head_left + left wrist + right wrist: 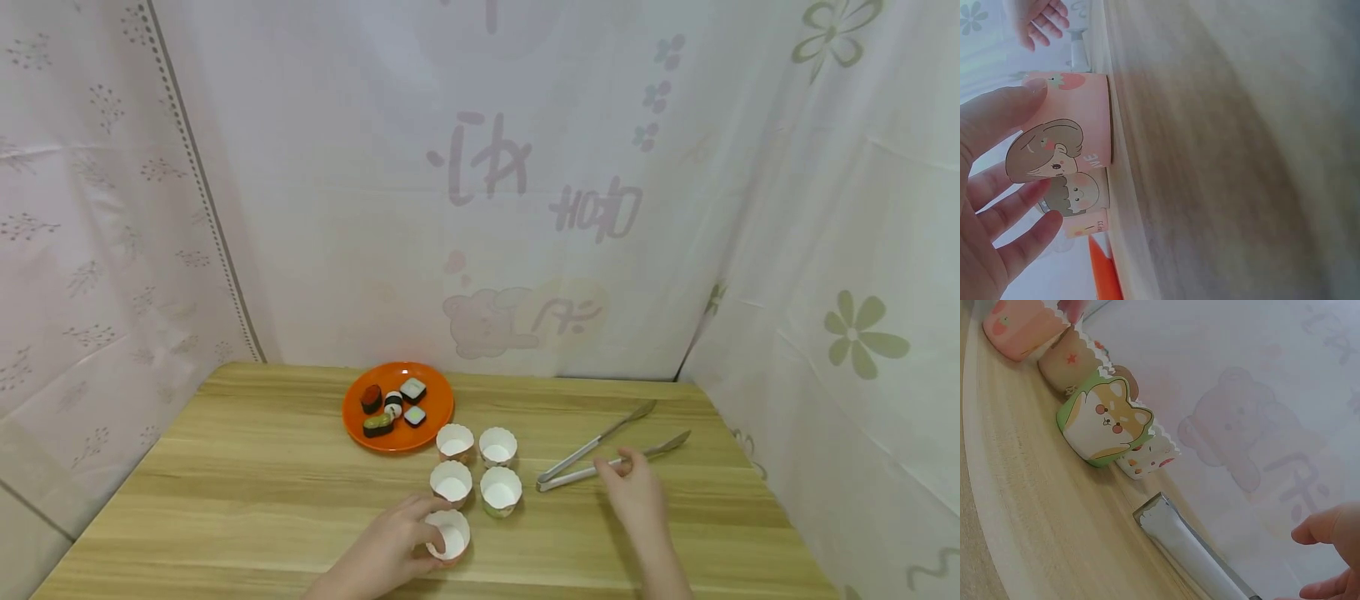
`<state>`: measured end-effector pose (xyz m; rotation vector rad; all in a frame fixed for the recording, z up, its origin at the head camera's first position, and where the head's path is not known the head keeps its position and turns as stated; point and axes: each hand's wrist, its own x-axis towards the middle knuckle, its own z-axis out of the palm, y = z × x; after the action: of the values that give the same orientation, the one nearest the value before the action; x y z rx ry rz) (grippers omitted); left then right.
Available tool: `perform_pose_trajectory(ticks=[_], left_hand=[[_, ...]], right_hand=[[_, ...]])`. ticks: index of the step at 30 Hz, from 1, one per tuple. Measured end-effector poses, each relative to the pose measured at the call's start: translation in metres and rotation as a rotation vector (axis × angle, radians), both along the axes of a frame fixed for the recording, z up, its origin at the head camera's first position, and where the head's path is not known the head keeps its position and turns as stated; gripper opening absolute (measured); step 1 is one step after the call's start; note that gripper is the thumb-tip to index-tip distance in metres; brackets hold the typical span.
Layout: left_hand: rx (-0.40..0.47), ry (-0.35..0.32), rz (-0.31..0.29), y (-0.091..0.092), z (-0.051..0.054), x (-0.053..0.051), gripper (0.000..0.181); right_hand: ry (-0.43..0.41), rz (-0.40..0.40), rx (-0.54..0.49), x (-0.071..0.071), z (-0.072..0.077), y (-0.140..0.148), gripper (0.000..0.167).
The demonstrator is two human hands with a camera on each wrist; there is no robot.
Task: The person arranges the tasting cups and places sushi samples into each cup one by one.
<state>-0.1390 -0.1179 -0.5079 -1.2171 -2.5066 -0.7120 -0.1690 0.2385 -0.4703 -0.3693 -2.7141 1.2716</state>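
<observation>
Head view, with both wrist views: the left hand (390, 540) grips the pink paper baking cup (1082, 119) printed with a girl's face, thumb on one side and fingers round the other, the cup standing on the table (262, 492). The right hand (637, 496) holds nothing, its fingers loosely spread over one arm of the metal tongs (568, 478); whether a fingertip touches that arm I cannot tell.

The gripped cup is the nearest of a left-hand row of three, with a middle cup (451, 481) and a far cup (454, 444) beyond it. Beside them is a row of two: the green dog-face cup (1107, 422) nearer, a white patterned cup (1150, 454) behind. All five appear upright and close-set, so the grouping looks nearly finished, the one in the left hand perhaps not yet let go.

The tongs lie spread, hinge end towards the cups, and look unused. The sushi pieces (378, 425) all sit on the orange plate (437, 398) behind the cups; none shows inside a cup. Patterned curtains (337, 208) hang behind.
</observation>
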Motion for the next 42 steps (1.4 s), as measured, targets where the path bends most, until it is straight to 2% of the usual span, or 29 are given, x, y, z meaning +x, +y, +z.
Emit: perform_pose_trajectory(ticks=[6, 13, 16, 22, 30, 34, 42], left_hand=[[-0.008, -0.013, 0.0, 0.001, 0.003, 0.001, 0.018], [0.01, -0.052, 0.011, -0.002, 0.006, 0.0, 0.025], [0.022, -0.034, 0.03, -0.005, 0.008, -0.001, 0.032], [0.047, -0.004, 0.087, -0.009, 0.013, -0.004, 0.046], [0.096, -0.006, 0.157, -0.017, 0.017, -0.008, 0.042], [0.104, -0.026, 0.185, -0.021, 0.019, -0.01, 0.042], [0.143, -0.105, 0.242, -0.027, 0.022, -0.011, 0.046]], right_hand=[[-0.038, 0.0, 0.02, -0.003, -0.006, 0.0, 0.076], [-0.047, -0.09, -0.016, -0.01, -0.013, -0.005, 0.095], [-0.044, -0.109, -0.056, -0.012, -0.014, -0.009, 0.103], [-0.058, -0.124, -0.057, -0.016, -0.017, -0.016, 0.101], [-0.086, -0.13, -0.092, -0.019, -0.022, -0.022, 0.108], [-0.096, -0.147, -0.112, -0.018, -0.024, -0.024, 0.109], [-0.099, -0.158, -0.128, -0.023, -0.032, -0.026, 0.119]])
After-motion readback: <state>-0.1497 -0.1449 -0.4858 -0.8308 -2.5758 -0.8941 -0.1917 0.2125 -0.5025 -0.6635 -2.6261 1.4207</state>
